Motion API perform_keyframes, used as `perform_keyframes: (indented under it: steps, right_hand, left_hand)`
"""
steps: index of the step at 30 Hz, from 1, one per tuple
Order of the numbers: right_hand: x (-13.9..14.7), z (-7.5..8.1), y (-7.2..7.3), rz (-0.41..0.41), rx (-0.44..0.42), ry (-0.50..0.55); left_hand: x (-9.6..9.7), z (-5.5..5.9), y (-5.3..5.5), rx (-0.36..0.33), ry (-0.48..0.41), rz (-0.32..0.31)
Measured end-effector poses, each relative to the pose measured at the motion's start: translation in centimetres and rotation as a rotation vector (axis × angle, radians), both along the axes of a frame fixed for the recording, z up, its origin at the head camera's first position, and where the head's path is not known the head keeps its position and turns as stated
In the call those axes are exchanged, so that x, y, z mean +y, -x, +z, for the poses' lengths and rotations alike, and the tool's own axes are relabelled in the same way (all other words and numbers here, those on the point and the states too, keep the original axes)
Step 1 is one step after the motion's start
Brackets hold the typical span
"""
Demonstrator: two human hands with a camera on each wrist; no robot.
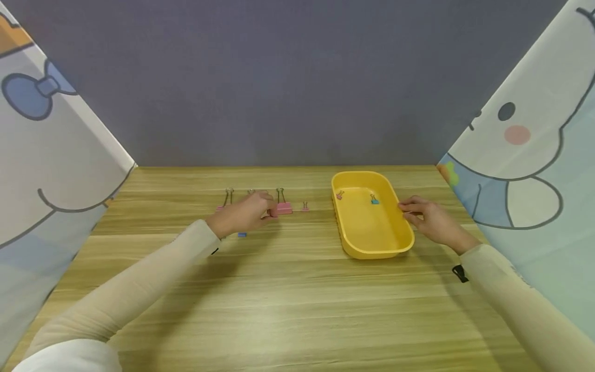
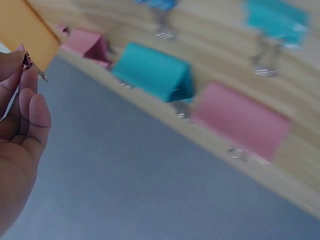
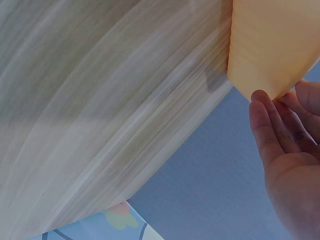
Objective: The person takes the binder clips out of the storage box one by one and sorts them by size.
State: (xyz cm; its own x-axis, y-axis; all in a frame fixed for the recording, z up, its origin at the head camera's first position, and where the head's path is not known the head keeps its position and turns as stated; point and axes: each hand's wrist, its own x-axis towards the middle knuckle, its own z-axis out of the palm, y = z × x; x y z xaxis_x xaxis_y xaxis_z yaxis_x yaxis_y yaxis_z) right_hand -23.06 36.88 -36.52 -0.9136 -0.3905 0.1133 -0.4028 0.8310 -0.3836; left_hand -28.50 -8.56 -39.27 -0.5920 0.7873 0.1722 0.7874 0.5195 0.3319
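My left hand [image 1: 246, 213] pinches a small pink binder clip [image 2: 25, 60] between thumb and fingers; its silver handle sticks out past the fingertips. Below and around that hand lies a group of binder clips. A pink clip [image 1: 284, 208] stands just right of the fingertips, with a tiny pink clip [image 1: 305, 207] farther right. The left wrist view shows a large teal clip [image 2: 152, 72] beside a large pink clip [image 2: 242, 120]. My right hand [image 1: 429, 219] grips the right rim of a yellow tray [image 1: 377, 254]. Inside the tray lie a small pink clip [image 1: 340, 195] and a small blue clip [image 1: 374, 200].
A blue clip [image 1: 242, 234] lies on the wooden table [image 1: 279, 305], partly under my left wrist. Another teal clip [image 2: 277, 22] sits in the nearer row. A grey panel [image 1: 297, 82] closes off the back, and cartoon-printed panels [image 1: 525, 170] flank both sides.
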Motion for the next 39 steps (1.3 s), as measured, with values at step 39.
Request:
perform_keyframes:
  steps: [39]
  right_hand:
    - [-0.1, 0.0, 0.1, 0.048, 0.08, -0.015]
  left_hand:
    - [-2.1, -0.8, -0.7, -0.051, 0.034, 0.005]
